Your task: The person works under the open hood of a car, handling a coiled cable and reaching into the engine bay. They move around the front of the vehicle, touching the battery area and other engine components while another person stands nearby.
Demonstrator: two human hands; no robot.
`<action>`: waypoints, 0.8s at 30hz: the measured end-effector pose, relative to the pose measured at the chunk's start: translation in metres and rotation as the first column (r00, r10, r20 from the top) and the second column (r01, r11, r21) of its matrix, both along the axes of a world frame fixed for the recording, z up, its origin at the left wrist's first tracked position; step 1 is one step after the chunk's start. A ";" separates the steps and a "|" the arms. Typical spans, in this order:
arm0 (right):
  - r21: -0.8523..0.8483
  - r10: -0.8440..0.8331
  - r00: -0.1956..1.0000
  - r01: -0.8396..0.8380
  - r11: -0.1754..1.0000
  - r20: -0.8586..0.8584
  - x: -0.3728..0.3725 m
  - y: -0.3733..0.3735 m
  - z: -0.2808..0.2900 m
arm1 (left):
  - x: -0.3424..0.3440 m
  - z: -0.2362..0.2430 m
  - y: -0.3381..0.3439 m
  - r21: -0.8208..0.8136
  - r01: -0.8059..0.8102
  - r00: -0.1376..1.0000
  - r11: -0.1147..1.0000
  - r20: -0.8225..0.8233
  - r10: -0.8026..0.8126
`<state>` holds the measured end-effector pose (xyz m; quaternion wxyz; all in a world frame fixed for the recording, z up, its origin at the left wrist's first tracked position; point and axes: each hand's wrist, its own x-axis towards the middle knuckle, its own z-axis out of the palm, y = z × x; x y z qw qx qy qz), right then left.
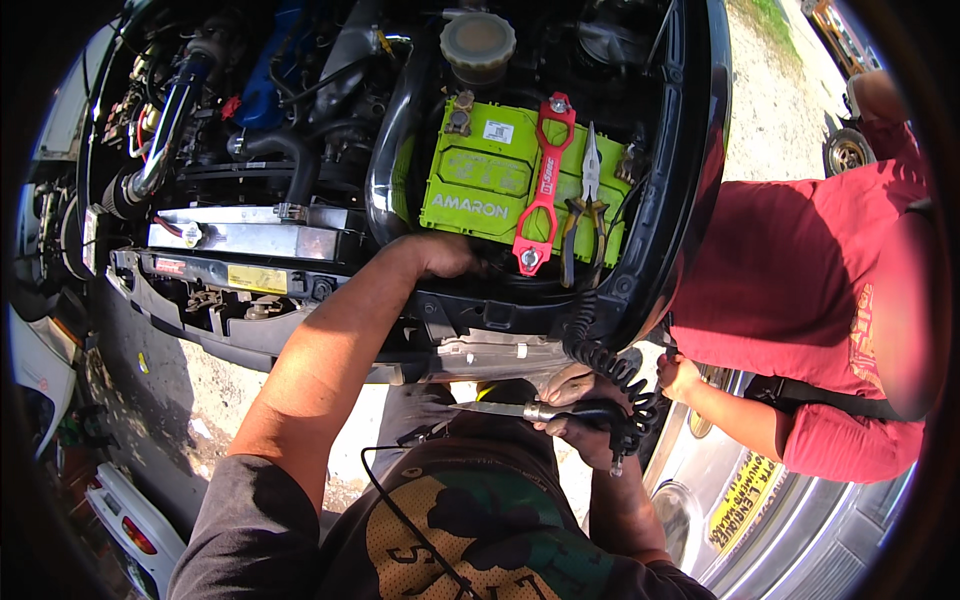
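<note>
My left hand (pixel 448 256) reaches down beside the lime-green battery (pixel 485 170) in the engine bay; its fingers are mostly hidden. A red hold-down bracket (pixel 547 165) crosses the battery, and long-nose pliers (pixel 590 165) lie on top, right of it. Low in the view, my right hand (pixel 585 430) grips a tool (pixel 500 408) with a pointed silver blade and a dark handle, pointing left. A coiled black cable (pixel 580 345) hangs over the front edge down to that hand, and a thin black wire (pixel 365 460) loops across my shirt.
Radiator (pixel 250 235), hoses and reservoir (pixel 478 45) fill the bay. A co-worker in red (pixel 770 280) stands at the right, a hand (pixel 680 378) near the car's corner. A silver vehicle (pixel 790 530) is behind them; white car parts (pixel 125 515) lie lower left.
</note>
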<state>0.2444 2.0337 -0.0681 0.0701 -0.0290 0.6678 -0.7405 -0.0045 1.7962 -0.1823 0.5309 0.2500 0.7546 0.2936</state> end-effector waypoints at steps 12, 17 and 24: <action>0.006 -0.047 0.998 0.047 0.999 0.037 0.005 -0.005 0.000 | -0.001 0.002 0.000 -0.020 -0.045 0.996 0.999 0.072 0.047; 0.163 0.034 0.998 -0.024 0.986 -0.059 -0.003 0.001 -0.001 | -0.002 0.020 -0.003 -0.158 0.086 0.993 0.984 -0.068 -0.098; 0.086 0.011 0.998 -0.005 0.996 -0.065 -0.025 0.001 -0.002 | 0.061 0.078 -0.074 0.273 -0.422 0.619 0.865 -0.610 0.495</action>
